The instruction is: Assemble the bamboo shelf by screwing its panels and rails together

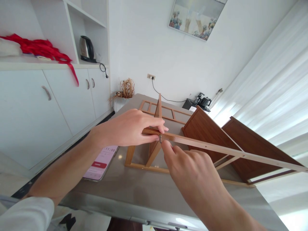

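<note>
A wooden frame with slatted sides and brown panels [207, 131] stands on its side on the table. My left hand [131, 128] is closed around the end of its upper wooden rail [183, 140], fingers above and thumb below. A small silver metal piece [160, 138], like the end of a hex key or a screw, shows at the rail's end beside my left thumb. My right hand [190, 166] is closed, its fingertips against this metal piece; whatever lies inside the fist is hidden. Another brown panel [260, 144] is attached farther right.
A phone [101, 163] with a lit screen lies on the grey table [134, 195], under my left forearm. At the far end are a dried plant [126, 88] and a black kettle set [204, 102]. White cabinets [31, 112] stand left, curtains [271, 73] hang right.
</note>
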{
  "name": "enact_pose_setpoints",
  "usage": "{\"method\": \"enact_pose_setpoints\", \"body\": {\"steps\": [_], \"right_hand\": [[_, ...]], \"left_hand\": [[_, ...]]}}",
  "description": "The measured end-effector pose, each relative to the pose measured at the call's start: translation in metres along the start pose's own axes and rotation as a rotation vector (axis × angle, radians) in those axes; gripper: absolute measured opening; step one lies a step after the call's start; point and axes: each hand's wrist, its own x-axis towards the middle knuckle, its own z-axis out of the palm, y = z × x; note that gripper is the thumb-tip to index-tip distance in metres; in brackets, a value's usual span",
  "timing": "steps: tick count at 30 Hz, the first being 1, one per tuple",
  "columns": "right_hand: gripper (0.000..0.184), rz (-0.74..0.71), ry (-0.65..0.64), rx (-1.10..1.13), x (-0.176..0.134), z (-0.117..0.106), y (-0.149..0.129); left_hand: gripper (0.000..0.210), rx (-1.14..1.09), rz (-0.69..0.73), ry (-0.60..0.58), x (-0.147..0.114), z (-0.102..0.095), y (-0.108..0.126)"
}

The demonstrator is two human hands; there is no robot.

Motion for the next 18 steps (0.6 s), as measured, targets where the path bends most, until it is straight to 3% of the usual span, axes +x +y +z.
{"method": "enact_pose_setpoints", "body": {"steps": [3,6,13,18], "right_hand": [[0.015,0.124,-0.034,0.200,-0.003,0.010,-0.007],[0.014,0.228,-0.061,0.350,-0.005,0.020,-0.016],[0.018,0.208,0.131,0.266,-0.014,0.037,-0.032],[0.018,0.191,0.139,0.237,-0.014,0.037,-0.027]], "left_hand": [[0.017,-0.005,-0.004,-0.002,0.000,0.000,0.001],[0.017,-0.012,0.000,0.004,0.001,0.000,0.001],[0.017,-0.013,0.004,-0.004,0.001,0.000,0.000],[0.017,-0.008,-0.005,-0.001,0.000,0.001,-0.001]]}}
